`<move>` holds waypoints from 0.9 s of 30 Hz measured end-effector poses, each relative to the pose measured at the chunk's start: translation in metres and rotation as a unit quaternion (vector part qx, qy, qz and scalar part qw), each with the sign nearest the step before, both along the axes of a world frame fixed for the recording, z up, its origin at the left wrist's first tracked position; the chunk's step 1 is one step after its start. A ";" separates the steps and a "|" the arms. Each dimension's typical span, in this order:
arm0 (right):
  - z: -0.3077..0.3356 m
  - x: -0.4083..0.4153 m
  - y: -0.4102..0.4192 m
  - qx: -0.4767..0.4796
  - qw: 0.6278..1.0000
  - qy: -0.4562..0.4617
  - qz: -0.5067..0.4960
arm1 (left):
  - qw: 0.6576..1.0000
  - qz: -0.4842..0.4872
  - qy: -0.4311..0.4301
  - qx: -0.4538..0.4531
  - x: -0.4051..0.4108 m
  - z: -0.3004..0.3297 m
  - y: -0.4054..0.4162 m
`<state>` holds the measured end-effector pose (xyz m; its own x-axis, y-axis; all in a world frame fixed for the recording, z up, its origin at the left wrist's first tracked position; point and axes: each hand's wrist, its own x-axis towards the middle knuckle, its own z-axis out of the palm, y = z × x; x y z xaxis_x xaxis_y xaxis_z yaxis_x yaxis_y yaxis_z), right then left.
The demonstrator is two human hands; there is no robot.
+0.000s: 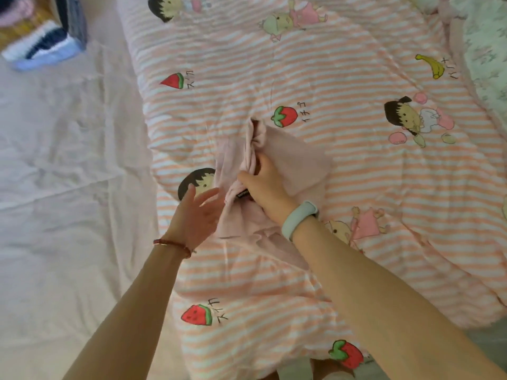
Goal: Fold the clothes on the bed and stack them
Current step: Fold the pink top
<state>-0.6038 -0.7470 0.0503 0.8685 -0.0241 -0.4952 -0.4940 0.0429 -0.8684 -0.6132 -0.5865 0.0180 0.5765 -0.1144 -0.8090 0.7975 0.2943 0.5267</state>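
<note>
Right hand [263, 185] bunches the pink top [296, 157] to gather it; left hand [199, 212], at its eight o'clock, spreads wide, ready.

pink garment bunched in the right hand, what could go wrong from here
1. The right hand grips the pink garment in a bunched ridge; folding from that grip would likely trap creases.
2. The left hand is open and holds nothing, so one side may drag.
3. The garment nearly matches the striped quilt, so an edge could be missed.

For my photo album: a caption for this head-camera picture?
Right hand grips a bunched pink garment on the striped quilt; open left hand reaches in.
</note>
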 end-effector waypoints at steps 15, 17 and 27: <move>-0.061 -0.136 -0.020 -0.492 0.859 -0.136 0.042 | 0.920 -0.235 -0.136 0.284 0.025 -0.036 0.012; -0.067 -0.144 -0.022 -0.493 0.858 -0.140 0.032 | 0.923 -0.221 -0.134 0.285 0.025 -0.035 0.012; -0.065 -0.162 -0.059 -0.447 0.873 -0.190 -0.046 | 0.939 -0.144 -0.097 0.298 0.032 -0.030 0.012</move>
<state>-0.7658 -0.8059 -0.0143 0.9400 -0.3316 0.0807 -0.1930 -0.7115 -0.6756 -0.5813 -0.5744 -0.0124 0.7342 0.1508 -0.6620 0.6708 -0.3124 0.6727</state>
